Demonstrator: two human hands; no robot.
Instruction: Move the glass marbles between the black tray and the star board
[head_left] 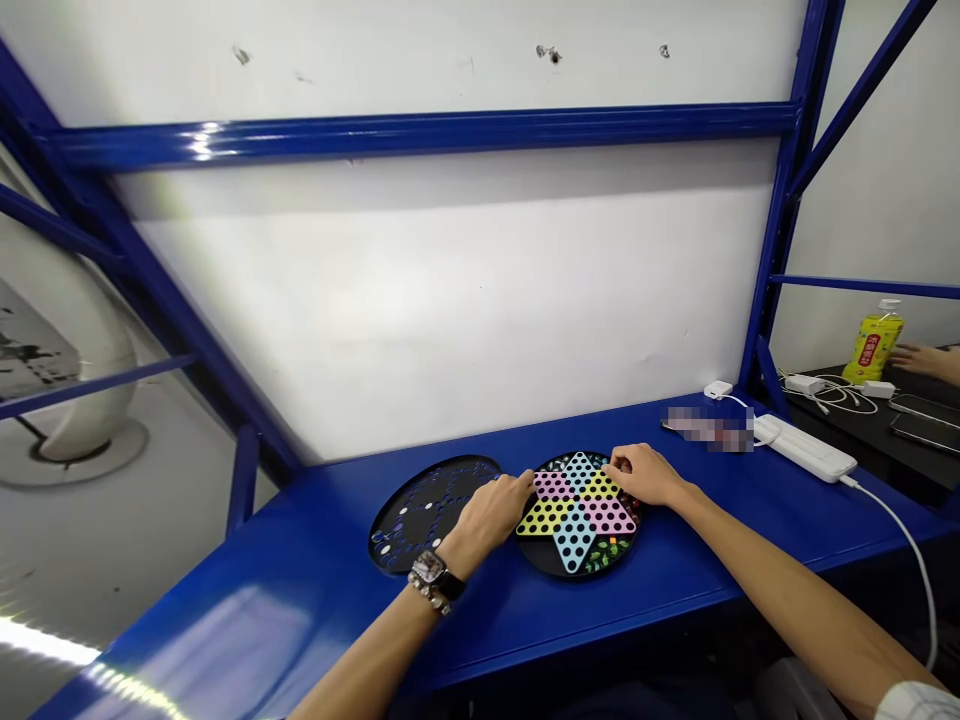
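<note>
A round Chinese checkers board (576,520) with a pastel star of holes lies on the blue shelf (525,600). Small coloured marbles sit in the black rim trays around the star. My left hand (491,512), with a watch and bead bracelet at the wrist, rests curled at the board's left edge. My right hand (641,472) lies over the board's upper right part, fingers bent in a pinch; what they hold is hidden. A round black lid (424,510) with blue lines lies flat just left of the board.
A white power strip (806,450) with cables lies at the right of the shelf. Beyond it, on a black table, stand a yellow drink bottle (874,345), chargers and phones (926,425), with another person's hand (926,362). Blue frame posts rise at both sides.
</note>
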